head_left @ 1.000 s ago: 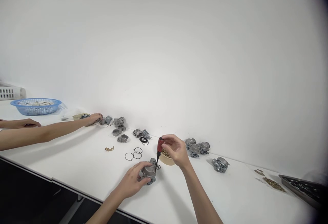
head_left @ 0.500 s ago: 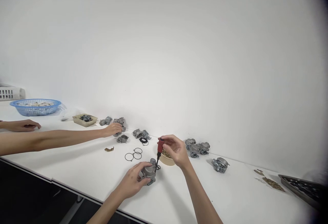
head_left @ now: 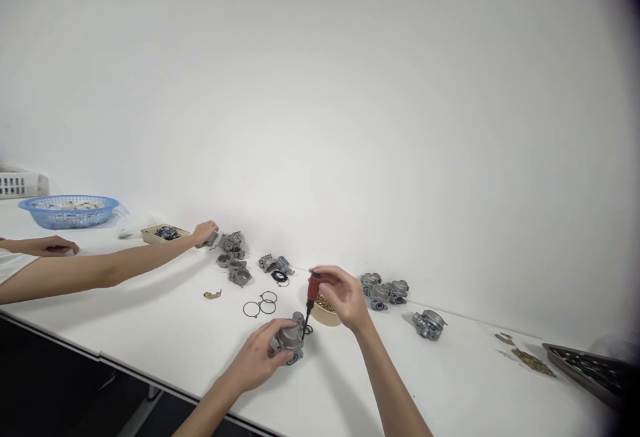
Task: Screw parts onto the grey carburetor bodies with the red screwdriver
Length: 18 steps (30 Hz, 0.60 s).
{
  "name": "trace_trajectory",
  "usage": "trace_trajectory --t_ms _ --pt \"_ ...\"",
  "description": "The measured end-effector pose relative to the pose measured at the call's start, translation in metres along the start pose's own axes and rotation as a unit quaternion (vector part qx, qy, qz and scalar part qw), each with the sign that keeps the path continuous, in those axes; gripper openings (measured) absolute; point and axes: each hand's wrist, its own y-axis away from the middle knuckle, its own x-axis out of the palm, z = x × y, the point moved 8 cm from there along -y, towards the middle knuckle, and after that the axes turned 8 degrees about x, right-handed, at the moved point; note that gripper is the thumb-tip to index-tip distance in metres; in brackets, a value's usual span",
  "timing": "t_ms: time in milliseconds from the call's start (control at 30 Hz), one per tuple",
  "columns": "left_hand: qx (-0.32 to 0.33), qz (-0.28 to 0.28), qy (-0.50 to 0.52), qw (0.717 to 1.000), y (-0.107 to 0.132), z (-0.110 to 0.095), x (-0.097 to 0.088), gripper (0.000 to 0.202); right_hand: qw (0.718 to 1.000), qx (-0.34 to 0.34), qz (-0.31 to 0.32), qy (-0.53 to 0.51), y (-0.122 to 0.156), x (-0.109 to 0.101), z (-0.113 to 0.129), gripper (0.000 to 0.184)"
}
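My left hand [head_left: 260, 355] is closed around a grey metal carburetor [head_left: 290, 337], steadying it on the white table. In my right hand [head_left: 344, 296] is a screwdriver [head_left: 313, 287] with a red handle, held nearly upright between thumb and fingers. Its dark shaft reaches down to the right edge of the carburetor; the exact contact of the tip is too small to make out. Just behind the screwdriver stands a round cream bowl [head_left: 327, 317] of small brass-coloured screws. Thin black rubber rings [head_left: 260, 307] lie to the left of the carburetor.
Grey carburetors [head_left: 383, 290] stand by the wall, and another [head_left: 430, 324] sits farther right. A co-worker's arm [head_left: 125, 260] reaches from the left toward more metal parts [head_left: 233, 254]. Also there are a blue basket [head_left: 70, 220], a brass-coloured bracket [head_left: 213, 294] and a dark tray [head_left: 575, 374].
The co-worker's hand has moved left and back, from the nearer metal parts to those farther off. A grey part now sits among the nearer ones. My hands look almost unmoved.
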Motion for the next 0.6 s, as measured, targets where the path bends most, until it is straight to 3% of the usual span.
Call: trace_trajectory --t_ms 167,333,467,600 --pt "0.0 0.001 0.015 1.0 -0.001 0.0 0.0 0.046 0.999 0.001 -0.017 0.045 -0.001 0.0 -0.005 0.018" --pt "-0.011 0.001 0.035 0.999 -0.001 0.001 0.0 0.05 0.997 0.036 0.043 -0.043 0.0 0.007 -0.012 0.024" --pt "-0.015 0.0 0.047 0.999 -0.001 0.005 0.0 0.051 0.999 0.023 -0.032 0.034 0.001 -0.005 -0.011 0.025" --pt "-0.015 0.003 0.054 0.998 -0.001 0.007 0.001 0.051 1.0 0.029 0.006 -0.009 0.001 0.003 -0.015 0.028"
